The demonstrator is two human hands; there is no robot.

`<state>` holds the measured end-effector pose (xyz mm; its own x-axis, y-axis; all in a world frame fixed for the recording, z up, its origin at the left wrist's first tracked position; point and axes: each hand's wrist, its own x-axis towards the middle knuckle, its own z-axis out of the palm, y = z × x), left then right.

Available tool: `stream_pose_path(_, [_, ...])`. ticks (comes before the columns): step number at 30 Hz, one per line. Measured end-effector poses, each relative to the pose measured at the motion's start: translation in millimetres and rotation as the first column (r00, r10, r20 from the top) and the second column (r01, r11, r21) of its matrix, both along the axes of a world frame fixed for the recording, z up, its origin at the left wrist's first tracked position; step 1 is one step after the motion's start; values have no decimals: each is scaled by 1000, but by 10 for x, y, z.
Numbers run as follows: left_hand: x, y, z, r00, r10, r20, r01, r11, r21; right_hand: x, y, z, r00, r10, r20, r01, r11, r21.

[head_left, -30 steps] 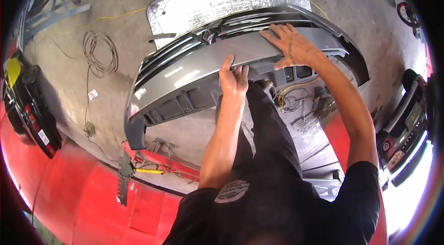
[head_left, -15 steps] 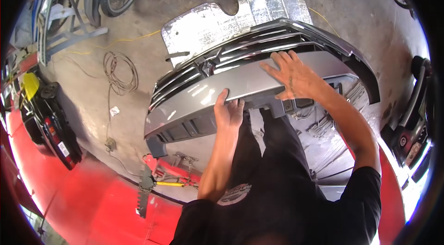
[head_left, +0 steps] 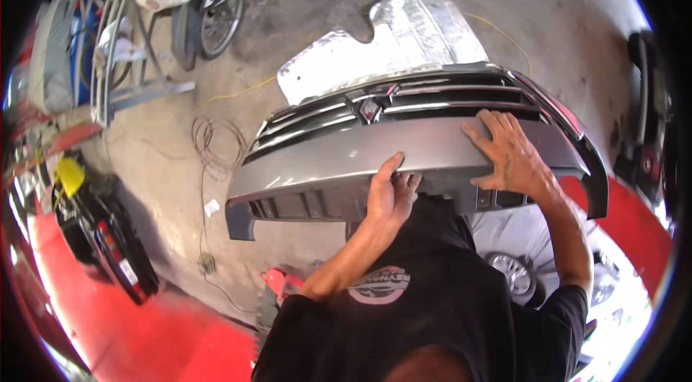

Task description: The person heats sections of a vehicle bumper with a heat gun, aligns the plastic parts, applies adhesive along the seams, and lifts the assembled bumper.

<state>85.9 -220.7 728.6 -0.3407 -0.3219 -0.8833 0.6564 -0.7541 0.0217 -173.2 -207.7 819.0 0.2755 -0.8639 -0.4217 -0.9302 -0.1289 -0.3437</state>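
Note:
A grey car bumper (head_left: 317,162) with a dark, chrome-barred grille (head_left: 454,99) stretches across in front of my body, its lower edge towards me. An emblem (head_left: 370,109) sits at the middle of the grille. My left hand (head_left: 390,198) grips the near edge at the centre, thumb over the painted face and fingers curled underneath, partly hidden. Further right, my right hand (head_left: 509,157) rests on the painted face with its fingers spread. Black ribbed plastic shows along the bumper's underside.
A silver reflective sunshade (head_left: 339,68) lies on the floor beyond the bumper. A coiled hose or cable (head_left: 216,144) is at left, near a black bumper with red lamps (head_left: 119,245). A metal frame (head_left: 108,79) and a wheel (head_left: 220,25) stand at upper left.
The view has shifted, and the bumper now sits more level and closer to my torso. Both hands keep their places on it. A wheel has come into view at lower right.

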Motion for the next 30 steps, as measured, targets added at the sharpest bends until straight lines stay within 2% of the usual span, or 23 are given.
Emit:
stream_pose_path(3, [442,113,-26,991,-117,-63,118,993,8,354,450,68,995,-88,-50,85,994,-63])
stream_pose_path(5, [568,-14,68,977,-212,11,211,977,37,538,592,134,987,-148,-68,147,989,-20])
stream_pose_path(6, [712,-44,89,970,-242,-34,243,970,3,658,774,97,990,-120,-78,108,984,-142])
stream_pose_path(7, [741,-82,220,955,-288,71,286,958,28,789,847,160,984,-132,-120,124,990,-73])
stream_pose_path(10, [1028,-210,348,912,-391,122,394,919,-3,1265,1124,346,948,-277,-157,270,961,-65])
stream_pose_path(12, [1055,-1,350,855,-492,163,507,859,-67,1412,1494,315,927,-332,-171,314,941,-126])
stream_pose_path(13, [1078,-3,421,804,-589,86,595,797,-106,1525,1593,368,914,-383,-132,366,920,-139])
stream_pose_path(15, [1156,88,601,695,-719,-19,702,684,-199,1705,1891,435,863,-491,-122,474,869,-143])
stream_pose_path(16, [1213,169,451,716,-697,46,696,707,-127,1788,2006,412,850,-518,-95,502,852,-150])
stream_pose_path(18, [1285,196,486,703,-711,-39,708,703,-69,2016,2135,511,764,-645,-32,642,764,-59])
stream_pose_path(19, [1316,228,506,687,-726,-30,716,682,-149,2122,2173,549,714,-700,20,700,714,-19])
stream_pose_path(20, [1337,262,437,645,-759,-90,751,651,-111,2218,2235,571,654,-754,62,754,657,30])
stream_pose_path(21, [1363,339,370,625,-780,-35,776,626,-78,2308,2316,585,625,-780,42,779,626,35])
stream_pose_path(22, [1385,403,333,580,-804,-128,801,592,-86,2442,2423,566,587,-809,18,808,587,42])
stream_pose_path(24, [1439,571,266,532,-841,-103,836,541,-97,2720,2708,447,529,-849,13,849,529,-16])
stream_pose_path(25, [1410,636,260,529,-843,-94,838,537,-97,2781,2766,464,479,-878,13,877,479,22])
stream_pose_path(30, [1472,862,154,436,-894,-103,875,447,-185,3362,3104,496,314,-949,-20,949,315,-17])
